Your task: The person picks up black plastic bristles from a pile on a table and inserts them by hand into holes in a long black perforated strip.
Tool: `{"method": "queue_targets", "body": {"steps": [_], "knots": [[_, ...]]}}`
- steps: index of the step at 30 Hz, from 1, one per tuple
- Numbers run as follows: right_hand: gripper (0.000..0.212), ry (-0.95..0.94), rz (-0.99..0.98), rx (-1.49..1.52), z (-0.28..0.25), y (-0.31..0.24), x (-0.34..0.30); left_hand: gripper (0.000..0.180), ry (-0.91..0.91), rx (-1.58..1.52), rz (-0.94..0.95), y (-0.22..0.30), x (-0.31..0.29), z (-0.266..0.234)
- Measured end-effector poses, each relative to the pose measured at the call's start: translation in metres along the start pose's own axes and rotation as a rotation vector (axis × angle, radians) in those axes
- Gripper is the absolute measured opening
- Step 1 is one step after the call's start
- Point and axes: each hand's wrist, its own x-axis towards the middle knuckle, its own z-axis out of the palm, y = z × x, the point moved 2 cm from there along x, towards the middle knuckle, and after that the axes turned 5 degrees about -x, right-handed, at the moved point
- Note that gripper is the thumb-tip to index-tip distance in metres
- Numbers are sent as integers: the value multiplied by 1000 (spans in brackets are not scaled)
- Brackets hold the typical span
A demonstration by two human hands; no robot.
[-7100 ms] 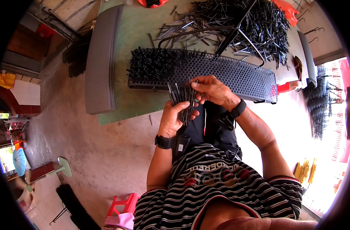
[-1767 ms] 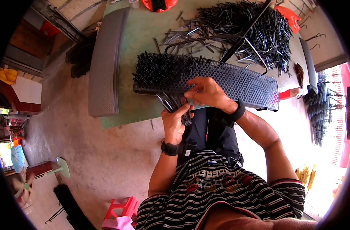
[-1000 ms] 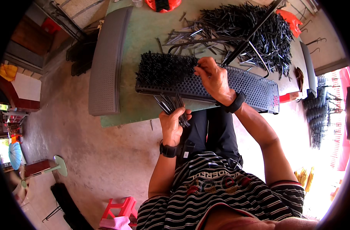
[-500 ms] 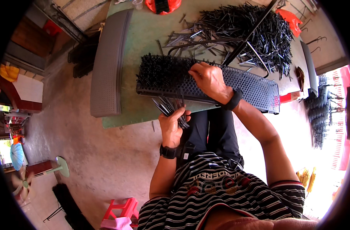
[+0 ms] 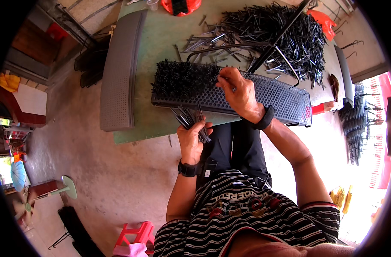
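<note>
Grey panel (image 5: 118, 73) lies flat at table's (image 5: 161, 38) left edge. Left hand (image 5: 191, 139) is closed around a bundle of black pins (image 5: 187, 119), just below the perforated board (image 5: 272, 96). Right hand (image 5: 240, 92) rests on the board, fingertips pinching one pin at the filled section's edge. Loose pin pile (image 5: 285, 34) behind.

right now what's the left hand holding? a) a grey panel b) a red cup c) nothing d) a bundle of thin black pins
d: the left hand grips a bundle of thin black pins just below the perforated grey strip, while the right hand rests on top of that strip beside the part already filled with pins.
</note>
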Motion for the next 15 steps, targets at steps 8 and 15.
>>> {"method": "queue_targets", "body": {"steps": [8, 15], "knots": [[13, -176, -248, -319, 12, 13, 0, 12, 15, -10, -8, 1, -1, -3], [16, -377, 31, -360, 13, 0, 2, 21, -34, -88, -45, 1, -4, 0]]}}
